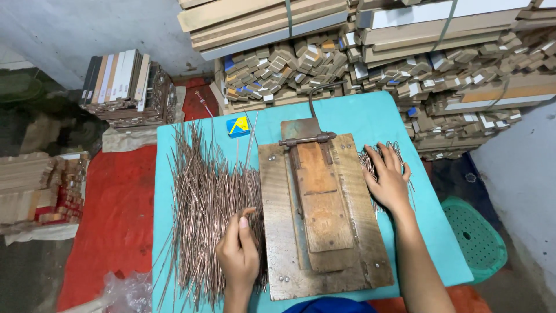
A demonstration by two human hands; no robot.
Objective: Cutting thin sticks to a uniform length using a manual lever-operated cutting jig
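A wooden board with a hinged metal bending jig [317, 203] lies in the middle of a turquoise table [359, 116]. Left of it spreads a large pile of straight copper-coloured wires [202, 191]. My left hand [238, 252] rests on the pile's near right part, fingers curled and pinching some wires. Right of the board lies a smaller heap of bent wire pieces [370, 162]. My right hand [388, 177] lies flat on that heap, fingers spread over it.
A small blue and yellow box [238, 126] sits at the table's back. Stacks of wooden strips and blocks [370, 52] rise behind the table, with more stacks [124, 87] at left. A green plastic stool [475, 237] stands at right. Red cloth [116, 220] covers the floor at left.
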